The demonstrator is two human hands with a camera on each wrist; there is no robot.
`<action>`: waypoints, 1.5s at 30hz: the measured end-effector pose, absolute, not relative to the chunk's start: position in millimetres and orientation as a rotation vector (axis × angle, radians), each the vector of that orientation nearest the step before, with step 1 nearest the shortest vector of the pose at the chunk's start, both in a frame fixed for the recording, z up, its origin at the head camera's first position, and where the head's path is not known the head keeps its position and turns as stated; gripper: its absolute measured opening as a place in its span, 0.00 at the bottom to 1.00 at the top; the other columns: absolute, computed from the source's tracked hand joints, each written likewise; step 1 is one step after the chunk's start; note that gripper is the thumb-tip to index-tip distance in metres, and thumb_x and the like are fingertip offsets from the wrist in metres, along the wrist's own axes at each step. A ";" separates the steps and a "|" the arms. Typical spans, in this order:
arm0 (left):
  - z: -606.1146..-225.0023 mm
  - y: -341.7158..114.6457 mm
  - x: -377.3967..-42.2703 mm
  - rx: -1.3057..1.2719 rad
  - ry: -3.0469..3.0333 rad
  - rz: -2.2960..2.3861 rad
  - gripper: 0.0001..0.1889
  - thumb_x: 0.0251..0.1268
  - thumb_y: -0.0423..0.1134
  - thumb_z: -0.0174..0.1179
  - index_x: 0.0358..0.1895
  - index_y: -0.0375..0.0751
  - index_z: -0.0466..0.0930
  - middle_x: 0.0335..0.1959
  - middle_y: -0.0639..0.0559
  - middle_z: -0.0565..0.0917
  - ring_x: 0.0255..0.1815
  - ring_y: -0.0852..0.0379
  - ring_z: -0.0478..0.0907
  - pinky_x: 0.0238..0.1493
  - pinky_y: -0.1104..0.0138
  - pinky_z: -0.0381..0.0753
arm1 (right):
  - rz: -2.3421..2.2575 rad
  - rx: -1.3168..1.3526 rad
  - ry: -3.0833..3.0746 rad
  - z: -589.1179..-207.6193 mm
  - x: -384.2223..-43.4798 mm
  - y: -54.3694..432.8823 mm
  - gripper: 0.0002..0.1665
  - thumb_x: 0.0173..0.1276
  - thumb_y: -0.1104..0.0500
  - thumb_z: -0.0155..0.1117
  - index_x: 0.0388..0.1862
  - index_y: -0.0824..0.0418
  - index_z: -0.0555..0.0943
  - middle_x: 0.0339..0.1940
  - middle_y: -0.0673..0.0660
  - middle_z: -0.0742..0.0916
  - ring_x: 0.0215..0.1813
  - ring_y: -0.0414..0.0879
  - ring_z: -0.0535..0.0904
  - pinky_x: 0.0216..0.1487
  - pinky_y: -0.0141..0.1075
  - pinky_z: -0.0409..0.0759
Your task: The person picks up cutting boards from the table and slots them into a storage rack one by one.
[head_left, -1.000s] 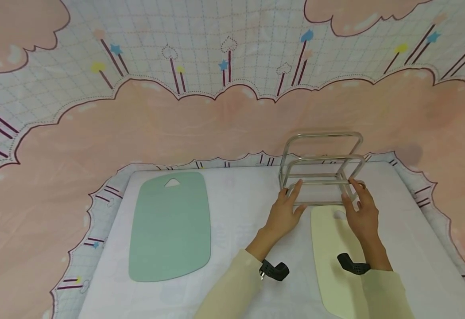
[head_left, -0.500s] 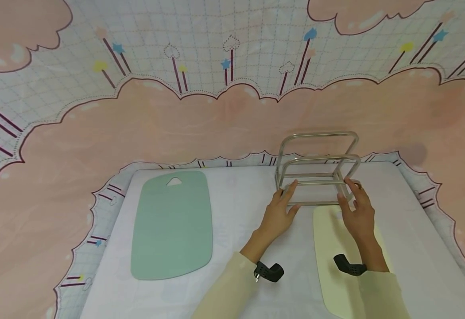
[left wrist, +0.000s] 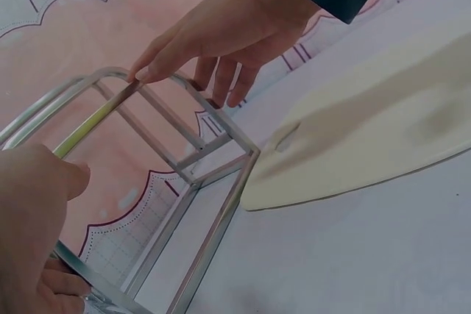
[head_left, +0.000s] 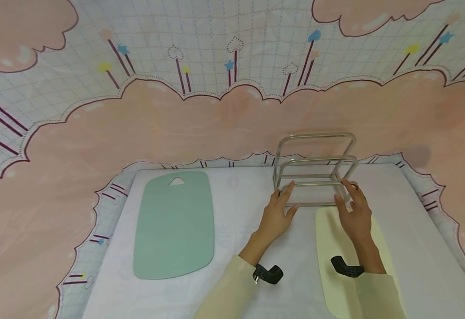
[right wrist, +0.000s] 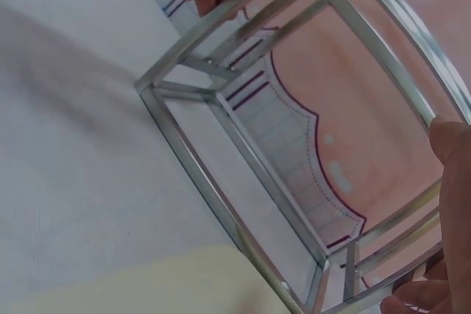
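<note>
A silver metal rack (head_left: 316, 158) with upright hoops stands near the table's back edge, right of centre. My left hand (head_left: 273, 219) grips its left side, index finger reaching up to the front hoop's top bar. On the opposite side my right hand (head_left: 356, 219) holds the same hoop, its thumb (right wrist: 445, 137) against the bar and the other fingers around the outside. Under my right forearm lies a cream cutting board (head_left: 330, 257), its far end just in front of the rack. A green cutting board (head_left: 174, 230) with a triangular hole lies flat at the left.
A white sheet covers the table (head_left: 248, 190). Patterned pink and white cloth (head_left: 216, 119) hangs behind it and surrounds its sides. Black wrist cameras sit on both wrists.
Both hands have slid the rack slightly left across the table, keeping the same hold. The two cutting boards have stayed put while the head view shifted a little.
</note>
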State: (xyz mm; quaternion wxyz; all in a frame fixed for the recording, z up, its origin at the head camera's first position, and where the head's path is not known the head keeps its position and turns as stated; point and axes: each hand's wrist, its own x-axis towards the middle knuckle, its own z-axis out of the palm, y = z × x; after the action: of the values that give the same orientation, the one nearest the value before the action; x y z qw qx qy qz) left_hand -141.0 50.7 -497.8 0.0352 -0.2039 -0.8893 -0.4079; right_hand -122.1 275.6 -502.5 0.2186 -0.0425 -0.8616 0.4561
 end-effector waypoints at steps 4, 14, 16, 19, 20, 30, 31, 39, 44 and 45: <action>-499.1 48.0 -141.4 -0.623 -2.729 -1.262 0.36 0.70 0.44 0.56 0.76 0.62 0.48 0.63 0.26 0.66 0.49 0.31 0.77 0.45 0.49 0.80 | 1.260 -0.117 -2.391 -502.3 -122.7 272.8 0.29 0.71 0.60 0.58 0.70 0.51 0.70 0.69 0.66 0.69 0.69 0.66 0.62 0.57 0.67 0.64; -502.1 39.7 -143.4 -0.622 -2.710 -1.259 0.34 0.71 0.44 0.55 0.76 0.59 0.51 0.62 0.27 0.68 0.55 0.32 0.74 0.46 0.45 0.79 | 1.259 -0.089 -2.410 -502.1 -123.3 267.3 0.28 0.71 0.58 0.58 0.70 0.52 0.69 0.70 0.66 0.68 0.72 0.64 0.57 0.58 0.65 0.65; -502.1 38.0 -143.0 -0.620 -2.713 -1.265 0.34 0.71 0.44 0.55 0.76 0.61 0.50 0.62 0.27 0.67 0.55 0.32 0.73 0.46 0.44 0.78 | 1.259 -0.089 -2.409 -501.7 -123.0 265.4 0.28 0.71 0.59 0.58 0.70 0.52 0.69 0.70 0.66 0.68 0.72 0.64 0.56 0.58 0.65 0.65; -502.4 35.5 -141.8 -0.604 -2.721 -1.282 0.35 0.71 0.45 0.55 0.76 0.62 0.49 0.63 0.27 0.67 0.57 0.31 0.72 0.47 0.43 0.77 | 1.264 -0.079 -2.399 -502.2 -122.9 262.2 0.28 0.71 0.59 0.58 0.70 0.53 0.70 0.69 0.66 0.68 0.72 0.64 0.56 0.58 0.66 0.65; -502.5 34.7 -141.3 -0.598 -2.725 -1.287 0.35 0.71 0.45 0.55 0.76 0.62 0.49 0.63 0.27 0.66 0.57 0.31 0.72 0.48 0.43 0.76 | 1.267 -0.076 -2.394 -502.7 -123.2 261.3 0.28 0.71 0.59 0.58 0.70 0.53 0.70 0.69 0.66 0.68 0.72 0.64 0.55 0.58 0.66 0.65; -504.7 25.9 -137.9 -0.574 -2.700 -1.316 0.34 0.71 0.44 0.55 0.76 0.61 0.50 0.64 0.27 0.65 0.54 0.31 0.74 0.46 0.45 0.78 | 1.289 -0.084 -2.408 -505.3 -123.1 252.9 0.28 0.72 0.57 0.58 0.70 0.51 0.69 0.69 0.69 0.66 0.71 0.67 0.57 0.58 0.66 0.65; -504.5 24.5 -137.7 -0.571 -2.698 -1.318 0.34 0.71 0.43 0.55 0.76 0.60 0.50 0.64 0.28 0.65 0.54 0.31 0.74 0.46 0.45 0.79 | 1.292 -0.083 -2.412 -505.5 -123.6 251.9 0.28 0.72 0.57 0.57 0.70 0.51 0.69 0.69 0.70 0.66 0.71 0.67 0.57 0.58 0.66 0.65; -505.0 16.3 -137.0 -0.550 -2.685 -1.326 0.35 0.71 0.41 0.56 0.76 0.61 0.50 0.63 0.27 0.66 0.52 0.30 0.75 0.44 0.46 0.79 | 1.275 -0.054 -2.404 -506.0 -125.1 243.3 0.27 0.72 0.57 0.57 0.70 0.50 0.70 0.68 0.72 0.66 0.68 0.71 0.60 0.55 0.67 0.67; -506.1 7.3 -136.0 -0.529 -2.665 -1.309 0.37 0.69 0.35 0.57 0.76 0.62 0.51 0.63 0.28 0.67 0.53 0.33 0.75 0.46 0.45 0.78 | 1.286 -0.018 -2.361 -507.3 -127.6 234.4 0.27 0.70 0.59 0.59 0.68 0.52 0.71 0.66 0.72 0.69 0.66 0.71 0.63 0.53 0.68 0.67; -506.2 5.1 -135.8 -0.522 -2.656 -1.310 0.38 0.68 0.34 0.57 0.76 0.62 0.51 0.63 0.29 0.67 0.54 0.33 0.75 0.47 0.44 0.77 | 1.279 -0.006 -2.357 -507.6 -128.5 232.3 0.27 0.70 0.59 0.60 0.68 0.52 0.72 0.66 0.71 0.69 0.66 0.70 0.63 0.53 0.69 0.67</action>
State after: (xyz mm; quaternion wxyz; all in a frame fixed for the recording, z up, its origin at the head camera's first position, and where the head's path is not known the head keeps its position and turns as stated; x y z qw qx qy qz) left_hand -135.8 5.1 -506.2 0.0671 -0.1732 -0.8813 -0.4346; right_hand -128.5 232.3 -507.6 0.2276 -0.0021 -0.8558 0.4645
